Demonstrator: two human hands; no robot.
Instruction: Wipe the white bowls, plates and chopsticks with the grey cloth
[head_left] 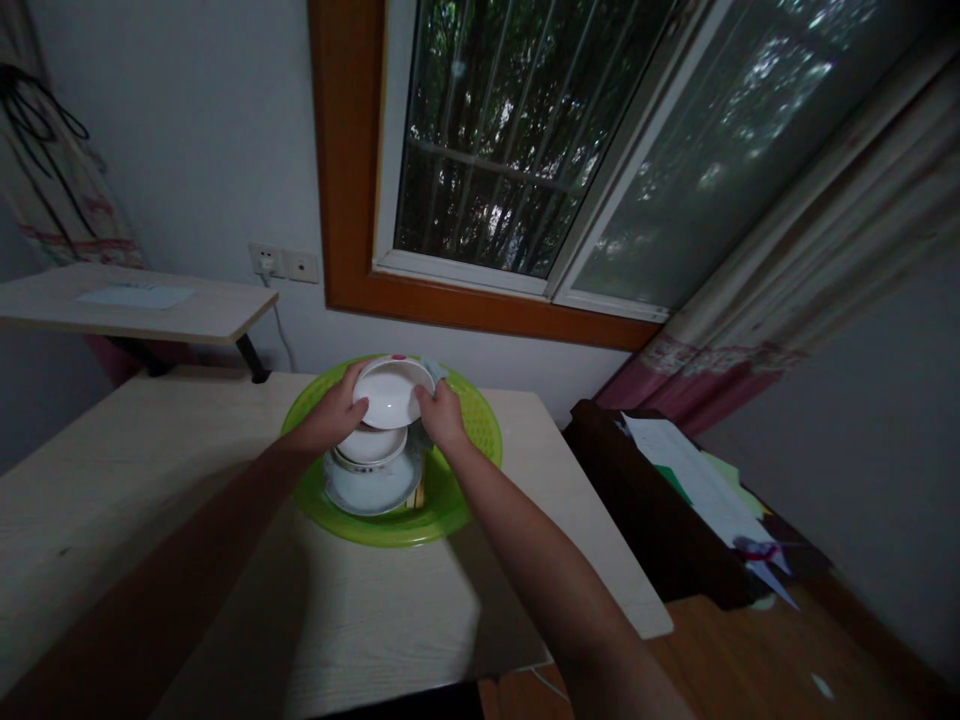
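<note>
Both hands hold a white bowl [391,392] tilted over a round green plastic basin [480,430] on the pale wooden table [150,500]. My left hand [341,408] grips the bowl's left rim, fingers curled. On the bowl's right rim my right hand [442,415] is closed. Below the held bowl, inside the basin, sits another white bowl [371,446] stacked on a larger white plate [373,487]. A piece of pale cloth or dish [435,368] shows behind the bowl.
A second small table [135,305] with a sheet of paper stands at the left by the wall. A wall socket [281,262] is below the window. To the right a dark low cabinet [660,520] carries papers, beside a curtain [810,260].
</note>
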